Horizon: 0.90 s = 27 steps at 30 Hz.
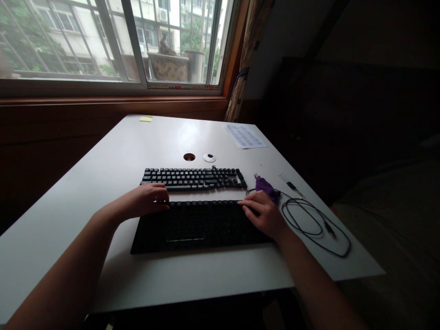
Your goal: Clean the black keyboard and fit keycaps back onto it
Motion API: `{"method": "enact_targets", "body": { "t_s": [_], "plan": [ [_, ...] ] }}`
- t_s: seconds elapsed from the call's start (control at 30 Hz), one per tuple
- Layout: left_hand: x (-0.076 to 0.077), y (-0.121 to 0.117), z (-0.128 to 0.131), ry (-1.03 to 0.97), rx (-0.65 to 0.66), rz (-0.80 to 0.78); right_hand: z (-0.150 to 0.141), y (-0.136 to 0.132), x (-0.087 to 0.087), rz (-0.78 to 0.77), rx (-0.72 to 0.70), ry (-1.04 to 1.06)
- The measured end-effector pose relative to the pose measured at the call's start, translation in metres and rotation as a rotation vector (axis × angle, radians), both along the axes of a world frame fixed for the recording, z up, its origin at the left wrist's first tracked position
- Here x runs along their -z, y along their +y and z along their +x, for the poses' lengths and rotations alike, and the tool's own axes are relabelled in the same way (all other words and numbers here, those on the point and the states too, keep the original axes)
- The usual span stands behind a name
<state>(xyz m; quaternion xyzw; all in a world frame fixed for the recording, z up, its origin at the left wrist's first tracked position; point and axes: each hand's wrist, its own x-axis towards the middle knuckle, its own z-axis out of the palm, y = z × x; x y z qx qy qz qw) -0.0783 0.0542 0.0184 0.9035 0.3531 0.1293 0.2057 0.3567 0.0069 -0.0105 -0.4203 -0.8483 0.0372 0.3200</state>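
A black keyboard (206, 224) lies flat on the white table in front of me. A row of keycaps shows along its far edge; the rest of its surface is too dark to make out well. My left hand (154, 198) is at the far left end of that row, thumb and fingers closed in a pinch. My right hand (260, 211) rests over the far right part, its thumb and fingertips close together at the row's end. Whatever is between the fingertips of either hand is too small to tell. Just behind, loose black keycaps (185, 176) are laid out in keyboard order.
Right of the keyboard lie a purple cloth (266, 189), a coiled black cable (318, 229) and a small wire tool with a black handle (291, 185). Farther back are a table hole (189, 157), a round cover (209, 157), printed paper (245, 136) and a yellow note (145, 118).
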Motion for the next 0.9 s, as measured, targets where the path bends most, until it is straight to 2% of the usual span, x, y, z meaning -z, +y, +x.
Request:
{"method": "enact_targets", "body": {
  "t_s": [0.9],
  "plan": [
    [0.0005, 0.0004, -0.0008, 0.007, -0.006, -0.009, 0.0016, 0.0007, 0.0029, 0.002, 0.012, -0.019]
  ]
}}
